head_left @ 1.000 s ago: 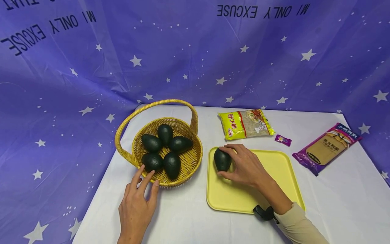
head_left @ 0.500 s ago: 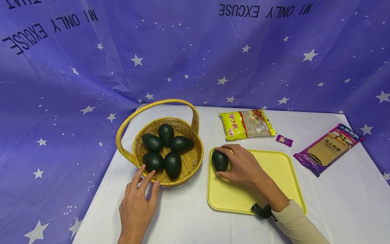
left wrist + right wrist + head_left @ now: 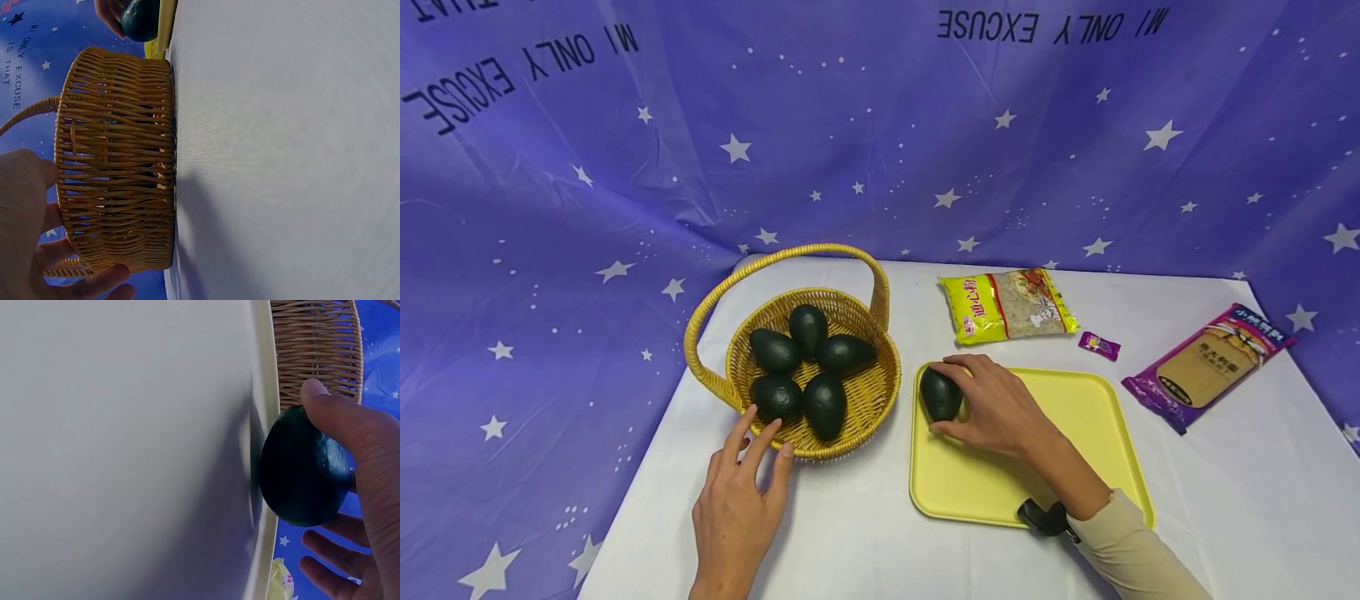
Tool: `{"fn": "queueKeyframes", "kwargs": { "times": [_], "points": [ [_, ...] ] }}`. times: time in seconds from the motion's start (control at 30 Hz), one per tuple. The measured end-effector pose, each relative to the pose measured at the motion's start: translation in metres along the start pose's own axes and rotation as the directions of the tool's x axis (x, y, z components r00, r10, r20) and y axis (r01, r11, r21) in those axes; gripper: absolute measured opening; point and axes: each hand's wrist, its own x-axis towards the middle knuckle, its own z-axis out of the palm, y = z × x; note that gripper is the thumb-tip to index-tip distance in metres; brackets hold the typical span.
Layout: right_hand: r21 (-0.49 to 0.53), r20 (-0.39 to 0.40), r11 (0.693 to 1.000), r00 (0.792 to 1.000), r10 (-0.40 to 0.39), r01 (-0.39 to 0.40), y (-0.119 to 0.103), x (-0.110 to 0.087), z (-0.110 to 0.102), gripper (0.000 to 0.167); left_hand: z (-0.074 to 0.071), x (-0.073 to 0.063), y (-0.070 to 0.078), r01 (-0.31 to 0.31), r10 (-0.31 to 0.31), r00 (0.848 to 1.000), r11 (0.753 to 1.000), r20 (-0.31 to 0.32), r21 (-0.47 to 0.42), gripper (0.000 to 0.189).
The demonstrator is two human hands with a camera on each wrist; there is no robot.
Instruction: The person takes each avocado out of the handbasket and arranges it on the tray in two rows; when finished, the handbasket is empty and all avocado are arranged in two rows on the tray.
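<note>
My right hand (image 3: 1000, 408) pinches a dark green avocado (image 3: 940, 394) between thumb and fingers, at the left end of a yellow tray (image 3: 1075, 433). In the right wrist view the avocado (image 3: 304, 469) sits close over the tray's surface, near its raised edge. My left hand (image 3: 737, 500) rests with spread, relaxed fingers at the near rim of a yellow wicker basket (image 3: 868, 400). Several avocados (image 3: 825, 406) lie inside the basket, and the left fingertips overlap the nearest left one in the head view. From the left wrist, the fingers and thumb show right at the basket's rim (image 3: 62, 169).
Behind the tray lies a yellow bag of pasta (image 3: 1007, 306), with a small purple packet (image 3: 1099, 345) beside it. A purple spaghetti pack (image 3: 1210, 364) lies at the right. The basket's tall handle (image 3: 812, 248) arches over its far side. A starry purple cloth (image 3: 880, 150) hangs behind the table.
The avocado in my right hand has shifted slightly left over the tray, then stays nearly still. My left hand keeps its place at the basket rim.
</note>
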Motion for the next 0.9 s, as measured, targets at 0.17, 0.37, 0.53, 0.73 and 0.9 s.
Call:
{"fn": "queueKeyframes", "kwargs": {
  "times": [0.17, 0.37, 0.53, 0.73, 0.9],
  "points": [
    [-0.005, 0.006, 1.0, 1.0, 0.004, -0.004, -0.0006, -0.0002, -0.0014, 0.093, 0.0001, -0.0004, -0.0004, 0.003, -0.003, 1.0, 1.0, -0.001, 0.001, 0.039],
    [-0.007, 0.007, 1.0, 1.0, 0.004, -0.004, -0.0012, -0.0001, -0.0015, 0.093, 0.0002, -0.0005, -0.0007, 0.007, -0.007, 1.0, 1.0, 0.007, 0.003, 0.04],
    [-0.013, 0.008, 1.0, 1.0, 0.0, 0.0, -0.0015, -0.0003, -0.0011, 0.094, 0.0002, -0.0004, 0.0, 0.011, -0.011, 1.0, 1.0, 0.017, 0.007, 0.041],
    [-0.019, 0.021, 1.0, 1.0, 0.0, 0.0, -0.0018, -0.0006, -0.0018, 0.094, -0.0002, -0.0006, 0.0002, 0.014, -0.014, 1.0, 1.0, 0.021, 0.01, 0.041],
    [-0.029, 0.011, 1.0, 1.0, -0.01, 0.01, -0.0019, -0.0001, -0.0026, 0.094, -0.0002, -0.0003, 0.0004, 0.016, -0.016, 1.0, 1.0, 0.025, 0.009, 0.041]
  ]
}}
